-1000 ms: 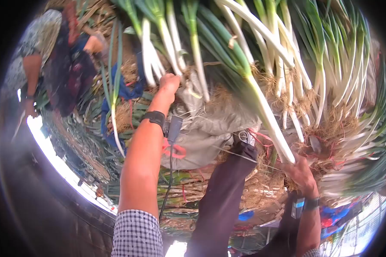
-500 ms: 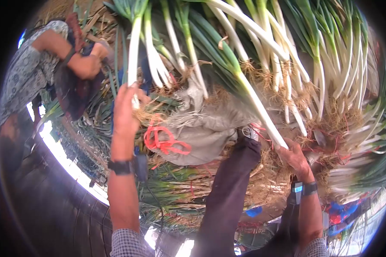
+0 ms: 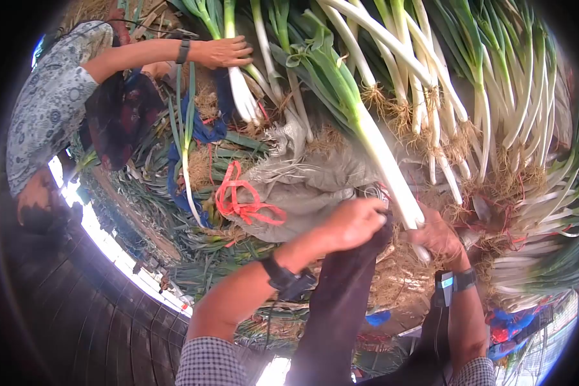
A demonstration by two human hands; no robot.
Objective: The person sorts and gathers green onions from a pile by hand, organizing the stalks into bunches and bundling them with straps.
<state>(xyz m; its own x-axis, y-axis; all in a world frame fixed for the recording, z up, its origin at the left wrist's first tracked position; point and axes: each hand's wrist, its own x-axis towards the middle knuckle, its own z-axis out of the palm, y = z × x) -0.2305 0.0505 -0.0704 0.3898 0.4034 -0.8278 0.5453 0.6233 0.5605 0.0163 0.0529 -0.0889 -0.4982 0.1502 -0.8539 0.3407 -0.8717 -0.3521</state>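
Long leeks [image 3: 386, 161], at least two laid together, slant down to my right hand [image 3: 436, 235], which is wrapped round their white lower ends. My left hand [image 3: 357, 223] hovers by my dark-trousered knee, just left of the leeks and apart from them. Its fingers are curled, and anything inside them is hidden. Beneath the leeks lies a pale woven sack [image 3: 315, 183], with a loop of red-pink ribbon [image 3: 241, 199] on its left side.
At upper left a co-worker's hand [image 3: 225, 53] reaches over some leeks [image 3: 241, 96]. More leeks with roots [image 3: 424, 96] lie at the top, and bundled ones [image 3: 540, 257] at the right. A lone thin leek [image 3: 186, 174] lies left of the sack.
My left hand has let go of the leek it held at upper left and moved right, to my knee. Another leek now lies in my right hand. The co-worker's arm has stretched out to the right.
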